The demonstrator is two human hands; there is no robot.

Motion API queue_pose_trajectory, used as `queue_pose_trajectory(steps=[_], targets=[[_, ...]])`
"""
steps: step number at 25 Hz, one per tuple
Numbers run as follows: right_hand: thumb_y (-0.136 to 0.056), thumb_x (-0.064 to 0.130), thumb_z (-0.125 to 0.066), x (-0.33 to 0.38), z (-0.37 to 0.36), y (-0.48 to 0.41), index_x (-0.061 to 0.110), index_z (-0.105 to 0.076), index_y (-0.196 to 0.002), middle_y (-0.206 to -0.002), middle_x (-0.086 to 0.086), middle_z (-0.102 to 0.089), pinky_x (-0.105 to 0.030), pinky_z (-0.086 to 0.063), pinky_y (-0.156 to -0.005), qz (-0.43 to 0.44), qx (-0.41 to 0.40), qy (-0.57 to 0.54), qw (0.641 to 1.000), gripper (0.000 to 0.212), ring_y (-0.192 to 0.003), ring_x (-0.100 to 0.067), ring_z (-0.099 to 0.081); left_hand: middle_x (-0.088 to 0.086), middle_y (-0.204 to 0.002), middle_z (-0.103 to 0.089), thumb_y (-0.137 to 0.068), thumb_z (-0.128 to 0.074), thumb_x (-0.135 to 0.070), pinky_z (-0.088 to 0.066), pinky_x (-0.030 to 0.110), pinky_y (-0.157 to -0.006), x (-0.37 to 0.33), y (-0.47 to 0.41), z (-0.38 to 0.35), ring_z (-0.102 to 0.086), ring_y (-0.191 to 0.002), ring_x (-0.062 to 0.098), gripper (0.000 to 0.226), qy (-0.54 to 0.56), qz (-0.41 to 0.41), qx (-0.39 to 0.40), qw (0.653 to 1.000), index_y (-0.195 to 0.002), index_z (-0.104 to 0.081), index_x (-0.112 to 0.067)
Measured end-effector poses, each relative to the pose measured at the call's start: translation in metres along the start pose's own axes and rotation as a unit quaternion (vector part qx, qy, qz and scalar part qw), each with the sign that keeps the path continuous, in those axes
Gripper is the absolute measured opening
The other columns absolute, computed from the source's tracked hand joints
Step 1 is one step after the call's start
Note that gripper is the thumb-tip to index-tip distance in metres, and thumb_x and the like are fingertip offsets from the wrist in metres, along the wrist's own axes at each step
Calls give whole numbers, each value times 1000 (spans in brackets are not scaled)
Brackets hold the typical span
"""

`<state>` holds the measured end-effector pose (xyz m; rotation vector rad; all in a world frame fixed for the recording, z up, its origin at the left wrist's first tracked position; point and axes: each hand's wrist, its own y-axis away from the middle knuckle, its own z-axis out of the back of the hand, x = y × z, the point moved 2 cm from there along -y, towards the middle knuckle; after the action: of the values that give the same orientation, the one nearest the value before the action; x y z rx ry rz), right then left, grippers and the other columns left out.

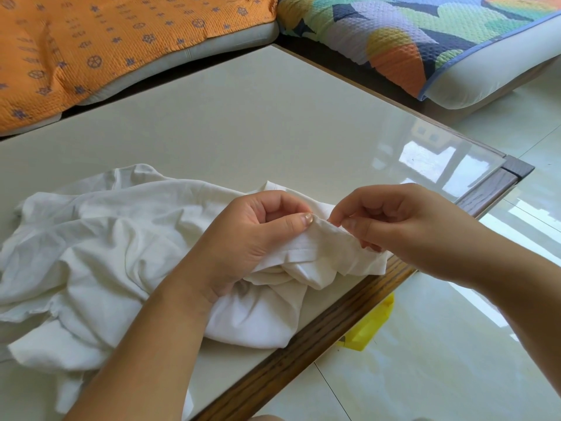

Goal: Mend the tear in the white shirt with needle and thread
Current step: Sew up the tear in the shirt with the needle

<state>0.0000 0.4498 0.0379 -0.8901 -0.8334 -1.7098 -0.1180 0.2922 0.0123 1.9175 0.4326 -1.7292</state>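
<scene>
The white shirt [100, 244] lies crumpled on the table's left and near side. My left hand [252, 238] grips a raised fold of the shirt, with the thumb pressing the cloth at the top of the fold. My right hand [403, 229] pinches a thin needle [333, 221] between thumb and forefinger, right at the fold's edge beside my left thumb. The needle's tip touches or enters the cloth there. The thread is too fine to make out, and the tear itself is hidden in the fold.
The cream glass-topped table [243, 123] has a dark wooden rim [318, 335] running diagonally at the right. A yellow object [368, 329] lies on the tiled floor beside the rim. An orange cushion [91, 47] and a multicoloured cushion [425, 34] border the far side.
</scene>
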Motion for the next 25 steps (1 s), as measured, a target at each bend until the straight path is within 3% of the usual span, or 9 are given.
queue_pose_trajectory(steps=[9,15,19,20,25], targets=[[-88,19,-58,-3,1,-1,34,-73,-87,-64,4,-62,-28,-48,-68,0,11,-33,999,21,-60,-6,-55,1,-78,-71,-79,-71,-19,-54,22,-66,0,1,0,-67,-75,12,4,14,3,-1,1000,-82,-73,-16],[-90,10,-61,-2,-5,-1,23,-75,-81,-61,4,-62,-13,-45,-56,-5,42,-121,992,20,-58,-4,-57,2,-78,-73,-81,-72,-14,-55,21,-66,0,2,-4,-69,-75,11,3,22,-1,19,1000,-79,-73,-16],[-87,16,-63,-2,-11,-2,13,-68,-87,-66,-6,-68,-19,-47,-54,-1,67,-159,985,6,-58,-14,-59,3,-77,-72,-75,-66,-18,-55,21,-65,-1,1,-7,-69,-74,12,8,14,-3,14,1000,-79,-72,-15],[-84,18,-62,-2,-11,-2,9,-65,-88,-68,-8,-70,-20,-47,-53,3,68,-169,983,10,-58,-16,-60,4,-76,-72,-77,-66,-18,-55,22,-62,-1,1,-7,-69,-72,13,9,17,1,16,1000,-81,-72,-14],[-84,18,-59,2,-13,-3,3,-57,-88,-71,-13,-72,-23,-50,-53,13,71,-196,978,15,-57,-17,-65,14,-72,-64,-85,-71,-26,-32,24,-46,-1,1,-7,-53,-50,21,12,43,34,29,998,-87,-73,-14]])
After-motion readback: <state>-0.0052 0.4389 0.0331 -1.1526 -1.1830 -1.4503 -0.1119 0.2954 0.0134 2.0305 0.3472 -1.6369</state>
